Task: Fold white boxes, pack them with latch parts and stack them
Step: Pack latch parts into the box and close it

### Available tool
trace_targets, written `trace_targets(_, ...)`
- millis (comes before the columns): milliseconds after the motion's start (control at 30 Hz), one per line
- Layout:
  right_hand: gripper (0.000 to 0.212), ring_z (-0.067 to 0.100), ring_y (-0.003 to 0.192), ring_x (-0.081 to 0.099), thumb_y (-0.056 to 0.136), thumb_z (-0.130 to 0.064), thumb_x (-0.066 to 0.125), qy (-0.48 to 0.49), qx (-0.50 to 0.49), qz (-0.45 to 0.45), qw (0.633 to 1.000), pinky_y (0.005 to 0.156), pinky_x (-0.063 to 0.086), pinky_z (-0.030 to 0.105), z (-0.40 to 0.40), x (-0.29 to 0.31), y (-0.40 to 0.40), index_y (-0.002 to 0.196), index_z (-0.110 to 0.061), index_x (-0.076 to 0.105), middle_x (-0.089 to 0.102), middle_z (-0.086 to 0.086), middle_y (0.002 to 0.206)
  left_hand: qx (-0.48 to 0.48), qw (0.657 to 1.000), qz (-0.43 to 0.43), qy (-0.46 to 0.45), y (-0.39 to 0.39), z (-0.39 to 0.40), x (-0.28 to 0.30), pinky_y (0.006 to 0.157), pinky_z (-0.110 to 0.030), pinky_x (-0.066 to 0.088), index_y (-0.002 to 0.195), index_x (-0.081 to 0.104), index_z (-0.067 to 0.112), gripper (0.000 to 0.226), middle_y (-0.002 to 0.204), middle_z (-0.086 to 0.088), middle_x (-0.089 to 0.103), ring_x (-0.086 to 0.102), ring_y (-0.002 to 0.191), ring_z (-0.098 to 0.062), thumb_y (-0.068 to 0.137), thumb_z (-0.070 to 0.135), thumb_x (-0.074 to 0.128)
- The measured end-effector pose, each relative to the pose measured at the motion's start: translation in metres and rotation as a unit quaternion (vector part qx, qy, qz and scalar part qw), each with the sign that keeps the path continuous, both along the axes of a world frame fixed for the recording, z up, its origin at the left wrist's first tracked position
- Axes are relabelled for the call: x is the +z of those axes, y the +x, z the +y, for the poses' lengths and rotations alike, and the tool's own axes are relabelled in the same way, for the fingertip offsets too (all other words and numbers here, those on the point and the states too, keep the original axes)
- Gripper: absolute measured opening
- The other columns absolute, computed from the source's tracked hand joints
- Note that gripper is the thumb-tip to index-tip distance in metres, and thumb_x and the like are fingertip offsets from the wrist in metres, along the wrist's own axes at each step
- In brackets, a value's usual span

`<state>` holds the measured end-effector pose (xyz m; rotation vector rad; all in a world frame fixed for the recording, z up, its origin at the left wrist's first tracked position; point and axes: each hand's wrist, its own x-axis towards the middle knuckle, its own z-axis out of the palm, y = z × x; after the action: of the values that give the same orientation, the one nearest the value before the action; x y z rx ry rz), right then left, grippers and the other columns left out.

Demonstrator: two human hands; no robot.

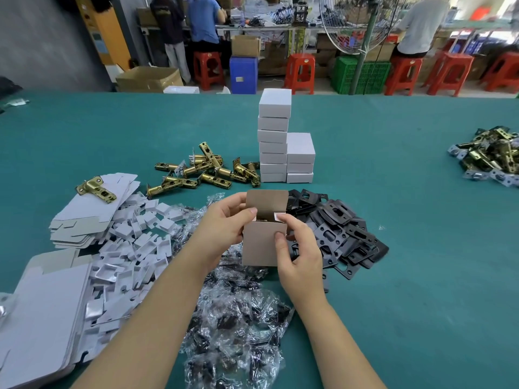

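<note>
I hold a small cardboard box (262, 244) upright above the green table (393, 276), its lid flap standing open at the top. My left hand (226, 223) grips its left side, thumb at the opening. My right hand (299, 245) grips the right side, thumb pressed on the front panel, forefinger on a side flap. A brass part shows dimly inside. Two stacks of closed white boxes (273, 141) stand behind. Brass latches (205, 171) lie left of the stacks, black strike plates (339, 234) to the right, bagged screws (236, 327) under my forearms.
Flat unfolded box blanks (47, 313) and white card inserts (134, 248) crowd the left side. Another latch heap (490, 158) lies far right. Beyond the table's far edge are red stools, crates, a fan and people at benches.
</note>
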<state>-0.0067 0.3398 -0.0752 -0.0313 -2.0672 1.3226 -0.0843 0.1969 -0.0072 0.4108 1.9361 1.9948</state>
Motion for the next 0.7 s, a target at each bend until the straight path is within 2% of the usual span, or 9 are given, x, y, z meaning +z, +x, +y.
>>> trace_targets(200,0.032,0.006,0.113,0.059,0.102,-0.017,0.057,-0.015,-0.017,-0.015,1.0,0.097,0.051,0.031,0.0,0.0,0.0,0.131,-0.03,0.059,0.063,-0.016,0.121,-0.044,0.998,0.034,-0.01,0.002,-0.006,0.002,0.053,-0.011,0.045,0.117,0.076,0.03,0.028,0.087,0.004,0.073,0.059,0.061,0.003,0.103,0.015,0.057)
trace_targets(300,0.033,0.006,0.114,0.06,0.103,-0.016,0.06,-0.041,-0.018,-0.026,0.999,0.094,0.052,0.03,0.001,-0.001,0.001,0.133,-0.03,0.057,0.065,-0.011,0.12,-0.079,0.993,0.069,-0.049,0.004,-0.014,0.004,0.057,-0.02,0.043,0.116,0.075,0.033,0.028,0.098,-0.027,0.065,0.052,0.068,-0.015,0.091,0.043,0.069)
trace_targets(367,0.032,0.011,0.111,0.063,0.102,-0.02,0.061,-0.068,-0.012,-0.032,0.997,0.087,0.056,0.035,0.0,0.0,0.001,0.129,-0.036,0.055,0.068,-0.008,0.116,-0.065,0.992,0.083,-0.062,0.005,-0.015,0.003,0.059,-0.023,0.044,0.108,0.078,0.033,0.04,0.099,-0.034,0.062,0.049,0.068,-0.02,0.08,0.062,0.072)
trace_targets(433,0.037,0.011,0.111,0.064,0.101,-0.022,0.063,-0.087,-0.007,-0.033,0.996,0.083,0.055,0.03,-0.001,0.001,0.001,0.123,-0.049,0.049,0.068,-0.012,0.113,-0.048,0.991,0.1,-0.078,0.005,-0.013,0.0,0.06,-0.029,0.043,0.101,0.078,0.034,0.037,0.078,-0.028,0.058,0.047,0.064,-0.019,0.078,0.063,0.075)
trace_targets(500,0.044,0.005,0.117,0.062,0.1,-0.023,0.064,-0.108,-0.006,-0.042,0.993,0.083,0.054,0.023,-0.002,0.003,0.002,0.118,-0.059,0.045,0.067,-0.022,0.113,-0.034,0.987,0.118,-0.101,0.005,-0.011,-0.004,0.06,-0.03,0.039,0.101,0.077,0.037,0.017,0.064,-0.012,0.045,0.042,0.061,-0.019,0.085,0.043,0.076)
trace_targets(533,0.046,0.003,0.119,0.06,0.099,-0.023,0.064,-0.113,-0.005,-0.042,0.993,0.084,0.054,0.022,-0.002,0.003,0.002,0.118,-0.061,0.044,0.066,-0.026,0.114,-0.027,0.984,0.131,-0.116,0.005,-0.011,-0.006,0.057,-0.027,0.038,0.104,0.076,0.04,0.017,0.063,-0.006,0.043,0.041,0.059,-0.017,0.087,0.036,0.076)
trace_targets(600,0.047,0.006,0.117,0.061,0.097,-0.023,0.058,-0.115,0.003,-0.027,0.993,0.08,0.054,0.019,-0.001,0.002,0.004,0.125,-0.059,0.045,0.065,-0.025,0.117,-0.022,0.976,0.153,-0.15,0.007,-0.01,-0.008,0.056,-0.031,0.043,0.115,0.071,0.048,0.03,0.069,-0.009,0.053,0.046,0.062,-0.023,0.089,0.034,0.076)
trace_targets(633,0.045,0.01,0.114,0.062,0.096,-0.026,0.054,-0.12,0.011,-0.018,0.993,0.077,0.055,0.019,-0.001,0.001,0.004,0.131,-0.055,0.046,0.065,-0.021,0.119,-0.019,0.973,0.16,-0.163,0.008,-0.01,-0.008,0.062,-0.036,0.049,0.121,0.068,0.05,0.036,0.081,-0.011,0.064,0.052,0.07,-0.028,0.089,0.034,0.075)
trace_targets(700,0.044,0.017,0.112,0.062,0.097,-0.035,0.047,-0.125,0.026,-0.014,0.992,0.077,0.056,0.025,-0.002,0.0,0.004,0.139,-0.045,0.048,0.064,-0.011,0.126,-0.012,0.966,0.187,-0.18,0.009,-0.009,-0.009,0.073,-0.031,0.054,0.124,0.066,0.05,0.04,0.105,0.004,0.071,0.058,0.085,-0.026,0.089,0.031,0.075)
